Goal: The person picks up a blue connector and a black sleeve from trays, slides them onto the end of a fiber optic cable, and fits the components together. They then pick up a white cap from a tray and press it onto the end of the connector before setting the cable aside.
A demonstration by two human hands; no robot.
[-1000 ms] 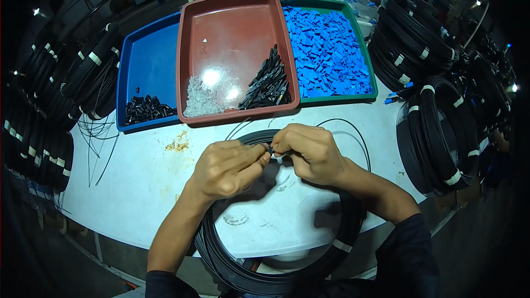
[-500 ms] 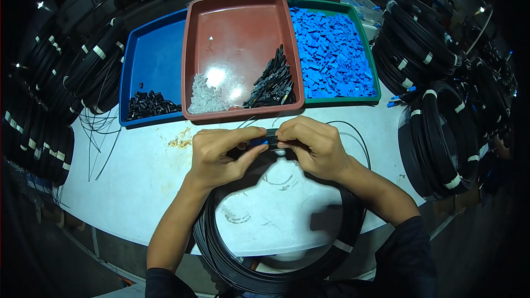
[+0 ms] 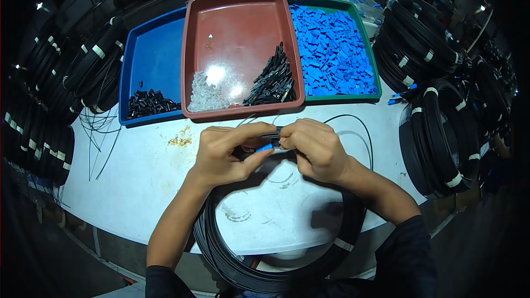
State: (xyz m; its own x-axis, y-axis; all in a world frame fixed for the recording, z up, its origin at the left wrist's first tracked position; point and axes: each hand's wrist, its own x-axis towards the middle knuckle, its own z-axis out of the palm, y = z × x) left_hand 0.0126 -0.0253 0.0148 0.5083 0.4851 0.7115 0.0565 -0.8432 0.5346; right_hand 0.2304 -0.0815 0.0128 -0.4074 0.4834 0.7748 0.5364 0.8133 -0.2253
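Observation:
Over the middle of the coil, my left hand [image 3: 227,152] has its thumb and fingers closed on a small blue connector piece [image 3: 265,147]. My right hand [image 3: 316,144] meets it fingertip to fingertip, pinching a black connector part [image 3: 277,144] right at the blue piece's right end. Fingers cover much of both parts. Below my hands and forearms lies a large coil of black cable [image 3: 208,243], partly on the white table and reaching over its front edge. A loose loop of cable [image 3: 369,132] arches out behind my right hand.
A blue tray [image 3: 149,33] with black sleeves, a brown-red tray [image 3: 237,22] with clear and black parts, and a green tray [image 3: 371,49] full of blue pieces line the white table's [image 3: 138,187] back. Cable coils [image 3: 439,138] stand at right, more coils [image 3: 99,66] at left.
The blue piece shows more and sits tilted, its right end raised. My right fingers have curled in tighter around the black part, and the loose cable loop has shifted slightly up and right.

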